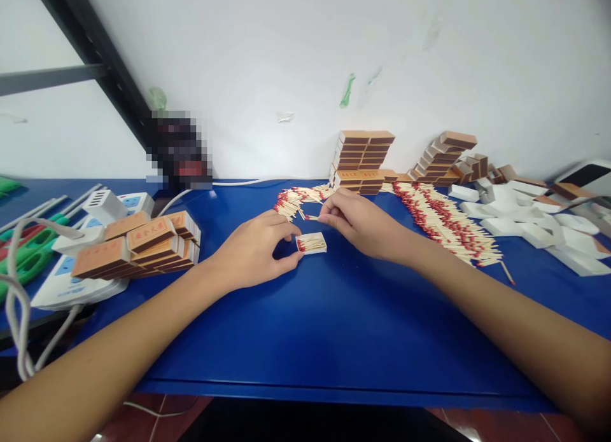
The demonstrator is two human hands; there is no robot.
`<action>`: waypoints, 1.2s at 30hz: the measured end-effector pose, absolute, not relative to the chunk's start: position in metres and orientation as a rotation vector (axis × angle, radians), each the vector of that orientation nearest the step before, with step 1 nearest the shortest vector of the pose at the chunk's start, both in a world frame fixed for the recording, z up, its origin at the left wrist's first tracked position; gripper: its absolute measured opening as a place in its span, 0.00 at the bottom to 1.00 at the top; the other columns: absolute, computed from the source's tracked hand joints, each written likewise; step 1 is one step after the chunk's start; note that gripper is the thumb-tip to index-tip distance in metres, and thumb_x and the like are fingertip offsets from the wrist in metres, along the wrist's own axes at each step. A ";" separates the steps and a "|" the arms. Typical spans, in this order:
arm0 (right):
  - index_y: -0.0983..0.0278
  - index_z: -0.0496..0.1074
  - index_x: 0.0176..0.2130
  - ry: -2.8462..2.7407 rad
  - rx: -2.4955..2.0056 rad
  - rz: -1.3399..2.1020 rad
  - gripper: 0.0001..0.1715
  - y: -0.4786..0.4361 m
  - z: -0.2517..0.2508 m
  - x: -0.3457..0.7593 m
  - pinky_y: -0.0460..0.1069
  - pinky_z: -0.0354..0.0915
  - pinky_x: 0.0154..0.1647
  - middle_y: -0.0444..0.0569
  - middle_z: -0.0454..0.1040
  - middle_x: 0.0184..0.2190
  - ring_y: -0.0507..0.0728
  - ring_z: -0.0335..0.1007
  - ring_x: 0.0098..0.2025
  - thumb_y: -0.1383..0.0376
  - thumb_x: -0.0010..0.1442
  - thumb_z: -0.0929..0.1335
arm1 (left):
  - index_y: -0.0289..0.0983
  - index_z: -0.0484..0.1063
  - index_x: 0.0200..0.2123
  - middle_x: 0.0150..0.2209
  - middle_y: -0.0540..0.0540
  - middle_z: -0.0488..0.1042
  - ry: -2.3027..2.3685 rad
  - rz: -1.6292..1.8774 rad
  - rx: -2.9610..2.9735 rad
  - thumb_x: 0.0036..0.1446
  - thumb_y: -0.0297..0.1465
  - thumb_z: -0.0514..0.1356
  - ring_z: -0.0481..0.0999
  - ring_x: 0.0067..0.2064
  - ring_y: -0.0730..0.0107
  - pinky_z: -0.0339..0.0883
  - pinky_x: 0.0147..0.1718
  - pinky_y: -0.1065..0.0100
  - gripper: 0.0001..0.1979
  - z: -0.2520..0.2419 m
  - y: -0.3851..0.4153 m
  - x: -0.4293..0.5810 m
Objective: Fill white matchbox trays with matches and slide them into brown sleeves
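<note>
A small white matchbox tray, partly filled with red-tipped matches, lies on the blue table. My left hand curls round the tray's left end, thumb and fingers pressed on it. My right hand hovers just above and right of the tray, fingers pinched on one or a few matches that point left. A loose heap of matches lies just behind both hands.
A long row of matches runs along the right. Stacked brown matchboxes stand at the back and back right; another pile rests on a white power strip at left. Empty white trays lie far right.
</note>
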State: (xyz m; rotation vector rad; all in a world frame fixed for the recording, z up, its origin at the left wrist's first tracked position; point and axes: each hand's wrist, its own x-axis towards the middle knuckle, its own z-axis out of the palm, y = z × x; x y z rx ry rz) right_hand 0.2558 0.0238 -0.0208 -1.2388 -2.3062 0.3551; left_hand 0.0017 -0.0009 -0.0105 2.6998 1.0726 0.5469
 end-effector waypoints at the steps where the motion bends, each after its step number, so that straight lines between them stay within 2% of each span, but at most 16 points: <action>1: 0.60 0.70 0.39 -2.338 -1.200 0.409 0.10 0.018 -0.018 0.256 0.53 0.64 0.40 0.51 0.73 0.39 0.59 0.69 0.40 0.60 0.73 0.65 | 0.40 0.78 0.47 0.42 0.45 0.81 1.073 0.552 2.702 0.63 0.35 0.65 0.78 0.48 0.58 0.72 0.48 0.57 0.10 -0.011 -0.001 0.002; 6: 0.60 0.72 0.39 -2.439 -1.130 0.554 0.11 -0.001 -0.016 0.247 0.52 0.64 0.39 0.49 0.73 0.40 0.56 0.69 0.38 0.59 0.73 0.65 | 0.39 0.77 0.46 0.43 0.45 0.81 1.079 0.548 2.681 0.62 0.35 0.65 0.77 0.49 0.57 0.72 0.48 0.57 0.10 -0.010 -0.001 0.001; 10: 0.61 0.74 0.41 -2.325 -1.119 0.406 0.10 0.011 -0.027 0.240 0.53 0.65 0.41 0.49 0.72 0.37 0.57 0.69 0.38 0.61 0.73 0.65 | 0.39 0.77 0.46 0.43 0.45 0.80 1.077 0.531 2.689 0.63 0.35 0.64 0.77 0.48 0.57 0.72 0.48 0.57 0.10 -0.009 -0.001 0.002; 15: 0.62 0.79 0.52 -2.363 -1.005 0.268 0.20 0.035 -0.041 0.241 0.58 0.67 0.54 0.56 0.76 0.45 0.63 0.71 0.50 0.69 0.72 0.60 | 0.39 0.78 0.45 0.42 0.45 0.81 1.076 0.548 2.692 0.64 0.35 0.64 0.77 0.48 0.57 0.72 0.48 0.56 0.09 -0.009 -0.002 0.002; 19: 0.60 0.82 0.52 -2.416 -1.018 0.170 0.24 0.038 -0.044 0.245 0.62 0.67 0.58 0.55 0.80 0.48 0.65 0.71 0.52 0.73 0.68 0.61 | 0.39 0.77 0.45 0.42 0.45 0.80 1.065 0.522 2.701 0.64 0.35 0.64 0.77 0.47 0.57 0.72 0.48 0.55 0.09 -0.011 -0.001 0.002; 26: 0.63 0.81 0.40 -2.397 -1.114 0.038 0.18 0.033 -0.037 0.257 0.61 0.68 0.52 0.55 0.83 0.41 0.66 0.72 0.48 0.74 0.64 0.63 | 0.40 0.78 0.46 0.43 0.46 0.81 1.074 0.519 2.676 0.63 0.34 0.64 0.76 0.48 0.58 0.72 0.49 0.56 0.09 -0.010 0.000 0.001; 29: 0.61 0.77 0.37 -2.297 -1.169 0.035 0.10 0.033 -0.036 0.260 0.59 0.67 0.49 0.53 0.81 0.37 0.64 0.72 0.44 0.71 0.63 0.66 | 0.39 0.78 0.46 0.43 0.46 0.81 1.067 0.518 2.685 0.63 0.34 0.64 0.76 0.48 0.58 0.72 0.48 0.56 0.09 -0.010 0.000 0.001; 31: 0.61 0.74 0.38 -2.226 -1.225 0.067 0.02 0.034 -0.038 0.259 0.57 0.66 0.45 0.52 0.79 0.37 0.63 0.71 0.41 0.65 0.64 0.69 | 0.39 0.78 0.46 0.43 0.45 0.80 1.063 0.519 2.696 0.63 0.35 0.64 0.76 0.48 0.58 0.72 0.48 0.56 0.10 -0.011 0.000 0.001; 34: 0.61 0.74 0.37 -2.203 -1.322 0.187 0.08 0.039 -0.041 0.256 0.54 0.65 0.41 0.51 0.77 0.36 0.60 0.70 0.38 0.59 0.65 0.71 | 0.39 0.78 0.46 0.42 0.46 0.80 1.059 0.531 2.701 0.64 0.35 0.64 0.77 0.48 0.58 0.72 0.48 0.57 0.10 -0.011 0.000 0.001; 36: 0.61 0.74 0.35 -2.233 -1.366 0.243 0.09 0.041 -0.042 0.256 0.54 0.64 0.40 0.51 0.76 0.36 0.59 0.70 0.37 0.60 0.67 0.71 | 0.39 0.78 0.46 0.42 0.46 0.80 1.059 0.535 2.701 0.64 0.35 0.64 0.77 0.48 0.58 0.72 0.48 0.57 0.10 -0.012 0.000 0.001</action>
